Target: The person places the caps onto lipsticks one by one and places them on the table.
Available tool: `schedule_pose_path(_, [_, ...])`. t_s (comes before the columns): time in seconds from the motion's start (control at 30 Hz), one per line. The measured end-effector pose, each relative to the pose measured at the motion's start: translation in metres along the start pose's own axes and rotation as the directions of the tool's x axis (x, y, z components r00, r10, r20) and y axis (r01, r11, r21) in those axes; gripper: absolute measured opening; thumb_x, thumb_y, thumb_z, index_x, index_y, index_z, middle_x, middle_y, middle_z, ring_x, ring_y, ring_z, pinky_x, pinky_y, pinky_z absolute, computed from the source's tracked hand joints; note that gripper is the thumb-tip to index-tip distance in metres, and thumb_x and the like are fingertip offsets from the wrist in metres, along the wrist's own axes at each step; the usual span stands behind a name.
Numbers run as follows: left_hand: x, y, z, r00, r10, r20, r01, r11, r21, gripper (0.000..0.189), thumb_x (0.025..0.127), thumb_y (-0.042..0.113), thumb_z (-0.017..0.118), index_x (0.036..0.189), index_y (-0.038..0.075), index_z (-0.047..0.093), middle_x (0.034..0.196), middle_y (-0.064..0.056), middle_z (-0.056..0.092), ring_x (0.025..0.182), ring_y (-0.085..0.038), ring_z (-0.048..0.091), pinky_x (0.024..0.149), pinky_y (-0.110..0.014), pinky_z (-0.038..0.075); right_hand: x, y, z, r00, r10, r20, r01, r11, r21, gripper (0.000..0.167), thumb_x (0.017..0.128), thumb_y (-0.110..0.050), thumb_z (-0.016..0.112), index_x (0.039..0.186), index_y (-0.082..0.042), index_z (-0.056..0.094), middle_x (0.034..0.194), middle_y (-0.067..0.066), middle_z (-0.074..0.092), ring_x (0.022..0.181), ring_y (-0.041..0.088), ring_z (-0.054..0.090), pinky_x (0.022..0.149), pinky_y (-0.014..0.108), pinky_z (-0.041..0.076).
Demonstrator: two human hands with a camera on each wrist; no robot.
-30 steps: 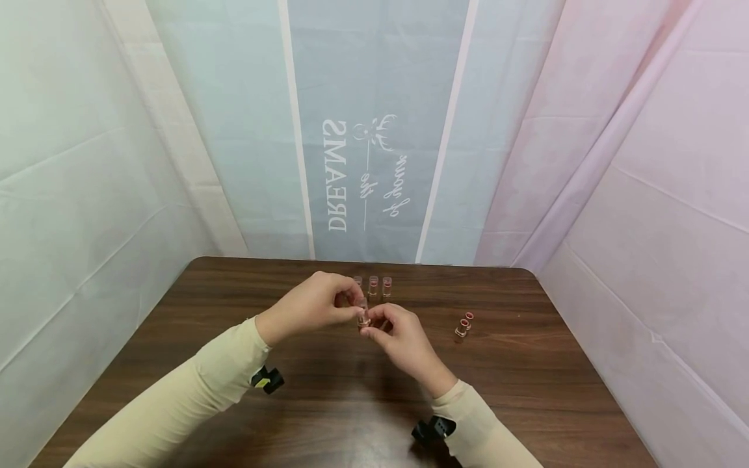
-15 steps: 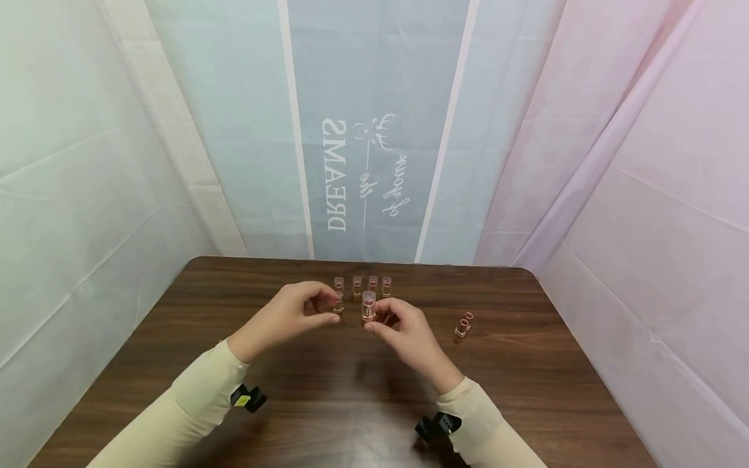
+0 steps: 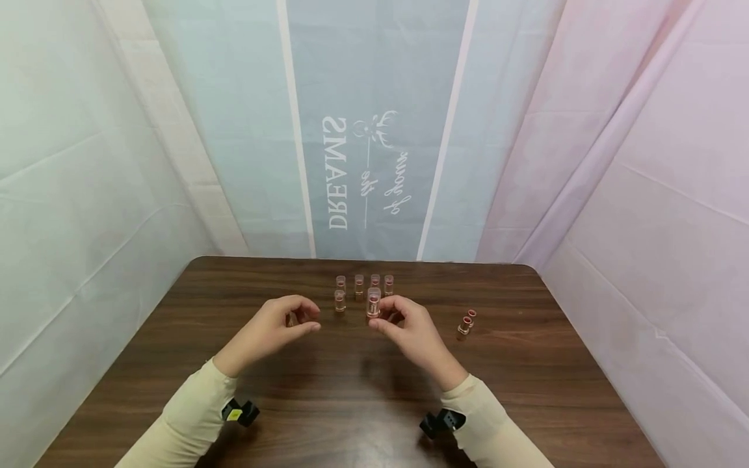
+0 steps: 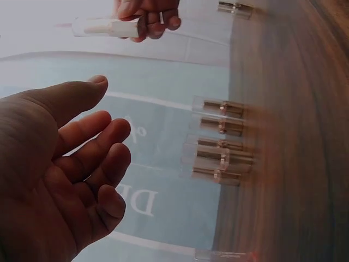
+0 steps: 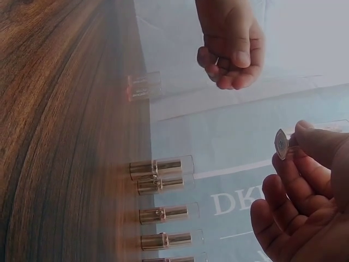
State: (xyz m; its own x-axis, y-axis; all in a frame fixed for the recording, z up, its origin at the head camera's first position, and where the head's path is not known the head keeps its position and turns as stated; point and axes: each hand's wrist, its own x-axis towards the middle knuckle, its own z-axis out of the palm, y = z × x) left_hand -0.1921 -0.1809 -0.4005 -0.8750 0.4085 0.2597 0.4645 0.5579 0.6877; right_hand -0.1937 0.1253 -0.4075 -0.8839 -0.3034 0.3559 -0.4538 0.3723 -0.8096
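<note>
My right hand [image 3: 409, 331] pinches a lipstick [image 3: 373, 303] near its base between thumb and fingers. It is upright, with a clear cap over a gold body. In the left wrist view this held lipstick [image 4: 106, 27] shows side-on. My left hand [image 3: 275, 328] is off to the left, fingers loosely bent and holding nothing. Between the hands stands a capped lipstick [image 3: 340, 301]. Behind it several more capped lipsticks [image 3: 359, 285] stand in a row. The right wrist view shows the flat end [image 5: 281, 144] of the held lipstick.
Two shorter gold tubes [image 3: 465, 325] with red tops stand at the right of the brown wooden table [image 3: 351, 403]. A small clear piece with a red end [image 5: 144, 86] stands near my left hand, hidden in the head view. Cloth walls [image 3: 251, 130] surround the table.
My left hand has moved away from the lipstick in my right hand, toward the left, uncovering the standing lipsticks. My right hand keeps its grip and has shifted slightly right.
</note>
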Motion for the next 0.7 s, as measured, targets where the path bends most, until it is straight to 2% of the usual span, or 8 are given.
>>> schedule_pose_path(0.17, [0.0, -0.003, 0.002, 1.0, -0.009, 0.013, 0.009, 1.0, -0.005, 0.016, 0.092, 0.032, 0.08, 0.104, 0.032, 0.069, 0.095, 0.013, 0.068, 0.077, -0.011, 0.062, 0.064, -0.027, 0.051, 0.0, 0.001, -0.001, 1.0, 0.019, -0.002, -0.019, 1.0, 0.003, 0.021, 0.089, -0.019, 0.081, 0.108, -0.014, 0.071, 0.095, -0.002, 0.067, 0.082, 0.014, 0.063, 0.073, 0.029, 0.054])
schedule_pose_path(0.3, [0.004, -0.005, -0.002, 0.999, -0.027, 0.02, 0.027, 1.0, 0.006, 0.016, 0.092, 0.03, 0.079, 0.106, 0.03, 0.069, 0.093, 0.012, 0.067, 0.076, -0.015, 0.062, 0.064, -0.028, 0.051, 0.007, 0.001, -0.002, 0.999, 0.041, -0.02, -0.04, 0.999, 0.031, 0.022, 0.089, -0.019, 0.081, 0.108, -0.013, 0.072, 0.097, 0.001, 0.069, 0.085, 0.016, 0.063, 0.074, 0.03, 0.054])
schedule_pose_path(0.5, [0.007, -0.01, -0.014, 0.998, -0.057, 0.009, 0.057, 0.998, 0.007, 0.018, 0.093, 0.035, 0.078, 0.107, 0.027, 0.07, 0.095, 0.009, 0.068, 0.078, -0.017, 0.063, 0.065, -0.028, 0.052, 0.033, 0.006, 0.006, 0.997, 0.035, -0.07, -0.036, 0.999, -0.008, 0.022, 0.089, -0.022, 0.082, 0.108, -0.013, 0.073, 0.096, 0.001, 0.069, 0.082, 0.016, 0.063, 0.073, 0.029, 0.055])
schedule_pose_path(0.7, [0.002, -0.012, -0.023, 0.997, -0.082, -0.007, 0.083, 0.996, 0.015, 0.018, 0.093, 0.037, 0.077, 0.107, 0.026, 0.071, 0.092, 0.009, 0.068, 0.077, -0.02, 0.062, 0.065, -0.028, 0.051, 0.059, 0.03, 0.026, 0.994, 0.109, -0.03, -0.111, 0.988, -0.107, 0.019, 0.091, -0.027, 0.079, 0.105, -0.016, 0.072, 0.095, -0.004, 0.069, 0.083, 0.012, 0.063, 0.073, 0.031, 0.054])
